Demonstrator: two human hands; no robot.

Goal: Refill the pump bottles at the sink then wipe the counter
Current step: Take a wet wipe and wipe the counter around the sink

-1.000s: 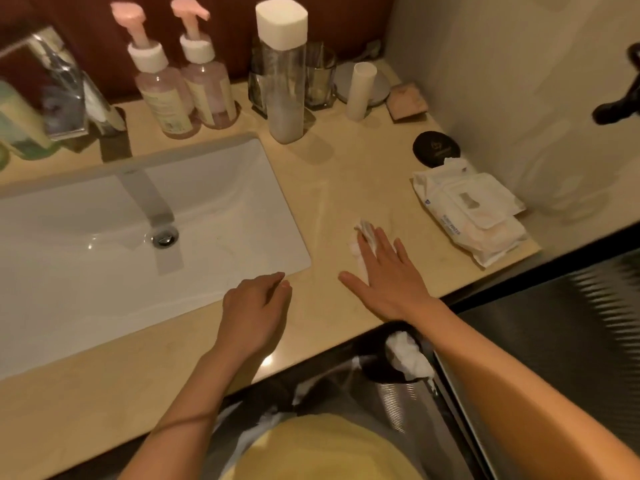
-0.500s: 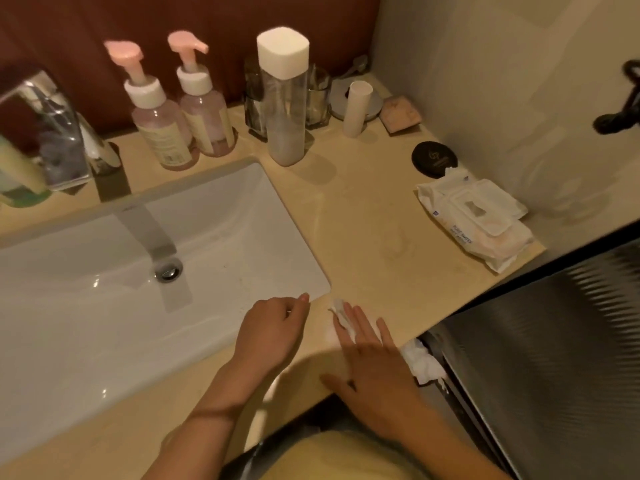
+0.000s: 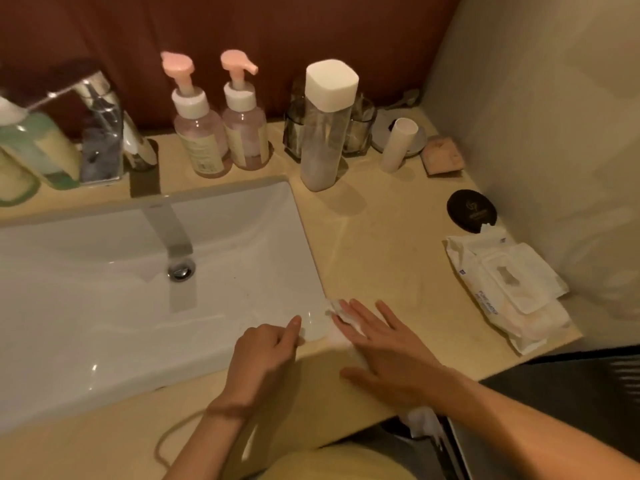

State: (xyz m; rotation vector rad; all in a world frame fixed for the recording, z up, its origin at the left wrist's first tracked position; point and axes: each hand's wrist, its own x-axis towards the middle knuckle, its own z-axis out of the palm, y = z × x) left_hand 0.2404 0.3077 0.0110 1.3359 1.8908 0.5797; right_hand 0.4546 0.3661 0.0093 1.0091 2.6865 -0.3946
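My right hand (image 3: 384, 344) lies flat with straight fingers on a white wipe (image 3: 341, 315), pressing it onto the beige counter (image 3: 388, 244) at the sink's (image 3: 104, 306) front right corner. My left hand (image 3: 266, 355) rests on the sink's front rim beside it, fingers loosely curled and holding nothing. Two pink pump bottles (image 3: 199, 133) (image 3: 244, 129) stand side by side at the back, behind the sink. A tall clear bottle with a white cap (image 3: 327, 126) stands to their right.
A chrome faucet (image 3: 104, 133) and a green bottle (image 3: 31, 150) stand at the back left. A wipes pack (image 3: 509, 285), a black round lid (image 3: 471, 210), a white tube (image 3: 398, 143) and glass holders (image 3: 360, 129) occupy the right side. A bin with crumpled tissue (image 3: 420, 420) sits below the counter edge.
My right hand has dragged the wipe across the counter towards the front edge and then left to the sink's corner. My left hand stayed on the sink's front rim.
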